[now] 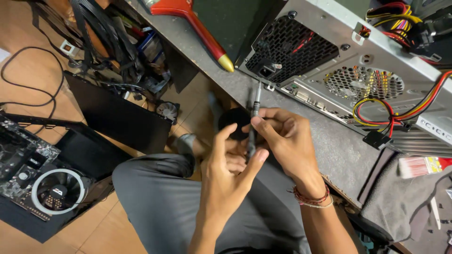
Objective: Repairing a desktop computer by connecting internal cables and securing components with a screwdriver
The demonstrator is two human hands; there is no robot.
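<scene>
Computer case on workbench, motherboard on floor left.

The slim dark screwdriver with a grey metal shaft stands almost upright between both hands above the grey-trousered lap, its tip pointing up toward the back edge of the grey metal computer case nearby.

Computer case on bench; motherboard on floor; brush.

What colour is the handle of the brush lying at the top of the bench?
Red, ending in a yellow tip; the brush handle shows in the head view.
</scene>
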